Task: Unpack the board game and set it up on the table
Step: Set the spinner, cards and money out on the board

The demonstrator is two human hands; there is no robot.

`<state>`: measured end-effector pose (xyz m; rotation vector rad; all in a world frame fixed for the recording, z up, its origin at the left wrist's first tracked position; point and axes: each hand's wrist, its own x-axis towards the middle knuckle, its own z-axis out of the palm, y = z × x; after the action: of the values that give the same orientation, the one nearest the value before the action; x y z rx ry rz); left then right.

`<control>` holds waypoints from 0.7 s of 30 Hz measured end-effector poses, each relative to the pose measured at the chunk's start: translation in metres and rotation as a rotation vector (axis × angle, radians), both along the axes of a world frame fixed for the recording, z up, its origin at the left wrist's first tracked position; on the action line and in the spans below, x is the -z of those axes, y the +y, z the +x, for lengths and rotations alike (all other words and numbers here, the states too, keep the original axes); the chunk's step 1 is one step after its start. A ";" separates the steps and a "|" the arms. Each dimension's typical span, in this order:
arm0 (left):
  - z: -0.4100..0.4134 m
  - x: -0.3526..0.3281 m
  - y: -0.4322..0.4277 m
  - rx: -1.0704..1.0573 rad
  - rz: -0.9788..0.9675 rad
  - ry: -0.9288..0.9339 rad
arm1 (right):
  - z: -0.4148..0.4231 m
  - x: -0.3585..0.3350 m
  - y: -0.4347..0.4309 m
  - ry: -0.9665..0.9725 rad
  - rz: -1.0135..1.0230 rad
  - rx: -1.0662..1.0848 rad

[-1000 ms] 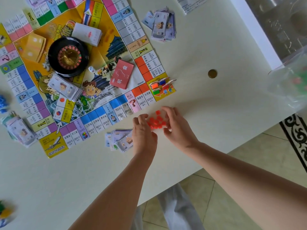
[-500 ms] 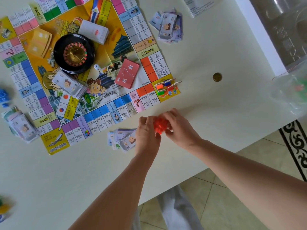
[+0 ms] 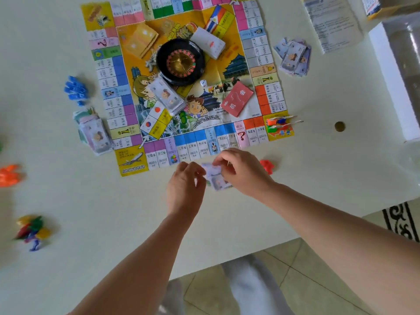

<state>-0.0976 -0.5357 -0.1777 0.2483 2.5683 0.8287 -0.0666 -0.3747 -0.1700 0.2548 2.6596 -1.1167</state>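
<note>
**Desk** [image 3: 91, 212]: pale and carrying the whole set. The board [image 3: 193, 151] lies flat at 12 o'clock of the hands, with its near edge just beyond the fingertips.

**Hands:** the left hand [image 3: 185, 185] and right hand [image 3: 241, 171] meet over the desk. Both pinch one small bundle of notes [image 3: 216, 178], with fingers curled on its left and right ends. Blur hides the finer grip.

**On the board:**
- One roulette wheel [image 3: 180, 62] sits near the centre.
- One white deck [image 3: 210, 43] touches the wheel's rim at 1 o'clock.
- One yellow deck [image 3: 141, 40] lies at 10 o'clock of the wheel.
- One money stack [image 3: 166, 96] lies at 7 o'clock of the wheel.
- One die [image 3: 203, 83] sits just beside the wheel at 5 o'clock.
- One red deck [image 3: 237, 98] lies at 4 o'clock of the wheel, marked "机会".
- Plane tokens [image 3: 281, 125] lie on the near right corner — their number cannot be told.

**Off the board:**
- One money pile [image 3: 293, 56] lies at 2 o'clock of the board.
- A second money pile [image 3: 94, 133] lies at 8 o'clock, against the board's left edge.
- There are four heaps of plastic pieces:
  - The red heap [image 3: 267, 165] is just beside the right hand at 3 o'clock.
  - The blue heap [image 3: 75, 89] is at 9 o'clock of the board.
  - The orange heap [image 3: 9, 175] and the mixed heap [image 3: 31, 230] are at the desk's far left.
- One coin [image 3: 339, 126] lies at 3 o'clock of the board, well apart from it.
- One printed sheet [image 3: 331, 21] lies at 1 o'clock — its text is too small to read.

**Legible on the near row:** "CHANCE" over a question mark, and the figures 1400, 1600 and 2600.
</note>
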 end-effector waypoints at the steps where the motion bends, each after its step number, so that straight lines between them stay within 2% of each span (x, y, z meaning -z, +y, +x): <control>1: -0.008 -0.003 -0.025 -0.035 -0.007 0.010 | -0.012 -0.003 -0.024 -0.005 -0.023 -0.029; 6: -0.043 -0.012 -0.150 -0.180 -0.068 0.057 | -0.060 -0.007 -0.143 -0.088 -0.053 -0.174; 11: -0.075 -0.011 -0.278 -0.264 -0.224 -0.001 | -0.105 0.000 -0.274 -0.115 -0.024 -0.392; 14: -0.090 -0.003 -0.327 -0.241 -0.324 -0.139 | -0.126 0.009 -0.323 -0.183 0.099 -0.509; 16: -0.100 0.005 -0.357 -0.245 -0.317 -0.236 | -0.137 0.016 -0.347 -0.264 0.217 -0.556; 21: -0.117 0.012 -0.394 -0.301 -0.187 -0.170 | -0.157 0.017 -0.375 -0.244 0.436 -0.498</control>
<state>-0.2142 -0.9297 -0.1892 -0.2600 2.5322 0.6706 -0.2235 -0.7495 -0.1869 -0.1816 2.5069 -0.3297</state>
